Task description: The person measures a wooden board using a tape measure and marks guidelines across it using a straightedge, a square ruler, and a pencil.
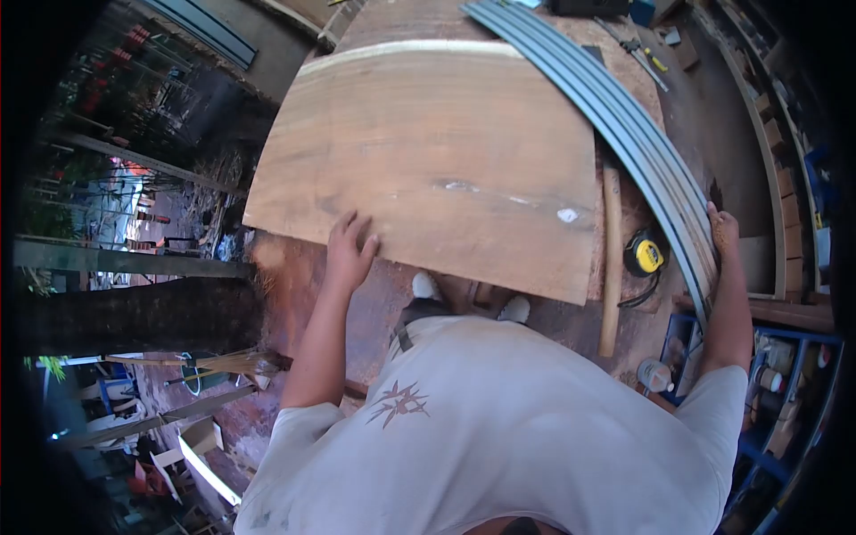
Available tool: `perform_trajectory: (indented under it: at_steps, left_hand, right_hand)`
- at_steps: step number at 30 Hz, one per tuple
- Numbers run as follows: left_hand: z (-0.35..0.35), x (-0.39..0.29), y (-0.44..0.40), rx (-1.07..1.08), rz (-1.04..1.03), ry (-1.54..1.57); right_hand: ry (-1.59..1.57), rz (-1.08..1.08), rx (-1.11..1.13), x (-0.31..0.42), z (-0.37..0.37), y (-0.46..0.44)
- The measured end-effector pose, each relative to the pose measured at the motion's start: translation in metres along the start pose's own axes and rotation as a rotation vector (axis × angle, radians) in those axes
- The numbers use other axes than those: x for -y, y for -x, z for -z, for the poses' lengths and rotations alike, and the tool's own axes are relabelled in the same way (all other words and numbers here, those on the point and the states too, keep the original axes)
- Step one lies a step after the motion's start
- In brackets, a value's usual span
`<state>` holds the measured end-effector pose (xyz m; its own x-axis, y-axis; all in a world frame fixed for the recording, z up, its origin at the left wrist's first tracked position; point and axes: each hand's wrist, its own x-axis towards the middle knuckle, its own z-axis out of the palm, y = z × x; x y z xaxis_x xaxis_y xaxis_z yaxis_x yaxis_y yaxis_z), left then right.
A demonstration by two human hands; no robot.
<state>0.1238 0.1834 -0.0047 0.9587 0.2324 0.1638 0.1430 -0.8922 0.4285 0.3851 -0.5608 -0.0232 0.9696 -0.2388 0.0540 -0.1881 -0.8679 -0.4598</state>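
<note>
A wide wooden slab [428, 160] with a pale back edge lies before me. My left hand [353, 252] rests on its near left edge, fingers apart. At the right, my right hand [724, 225] is at the outer edge of a long grey metal rail [624, 120], its fingers partly hidden at the edge. The rail slants from the slab's back edge down to the right and overlaps the slab's right corner. Between slab and rail lie a wooden handle [611, 259] and a yellow tape measure [644, 256].
Tools with yellow handles [655, 60] lie at the back right. A clear jar [655, 374] stands near a blue rack [776, 392] at the lower right. Shelving with wooden blocks [789, 214] runs along the right. A thick dark post [152, 316] is at the left.
</note>
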Motion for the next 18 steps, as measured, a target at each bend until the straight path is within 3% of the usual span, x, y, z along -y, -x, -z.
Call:
perform_trajectory:
  at_steps: [12,18]
  left_hand:
    - [0.003,-0.025,0.03,0.232,0.118,-0.135]
    - [-0.002,-0.033,0.028,0.298,0.154,-0.188]
  right_hand:
    - [0.096,-0.014,0.056,-0.016,-0.01,-0.1]
    - [0.167,-0.089,0.03,0.07,0.003,-0.123]
